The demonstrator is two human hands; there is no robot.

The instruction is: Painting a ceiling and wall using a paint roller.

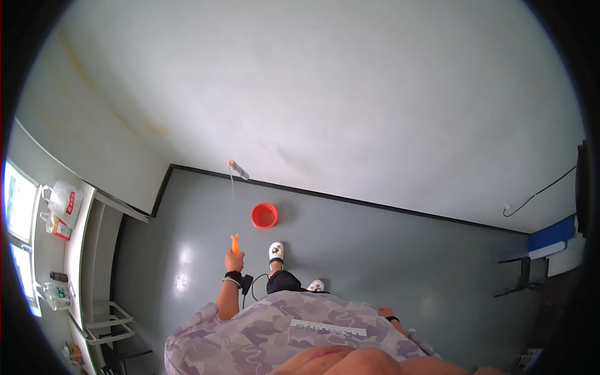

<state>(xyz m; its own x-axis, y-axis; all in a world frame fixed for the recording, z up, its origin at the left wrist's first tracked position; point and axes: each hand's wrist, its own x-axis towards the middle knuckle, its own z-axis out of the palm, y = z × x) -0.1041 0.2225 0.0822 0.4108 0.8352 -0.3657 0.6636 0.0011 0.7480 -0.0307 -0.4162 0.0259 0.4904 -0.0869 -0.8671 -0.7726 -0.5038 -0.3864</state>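
My left hand (pixel 234 260) is closed around the orange handle of a paint roller (pixel 235 242). A thin wire frame runs from the handle to the pale roller sleeve (pixel 239 170), which has an orange end and is at the white wall (pixel 350 125), low down; whether it touches cannot be told. On the floor between handle and wall stands a red bucket (pixel 264 215), with no roller in it. By my right side hangs my right hand (pixel 385 312), partly hidden by the shirt, its fingers too unclear to read.
Grey floor (pixel 206 219) meets the wall at a dark skirting strip. White clogs (pixel 277 251) are on my feet, near the bucket. A ledge with plastic bags (pixel 64 203) runs along the left under a window. A black chair (pixel 519 275) stands far right, below a hanging cable (pixel 540 192).
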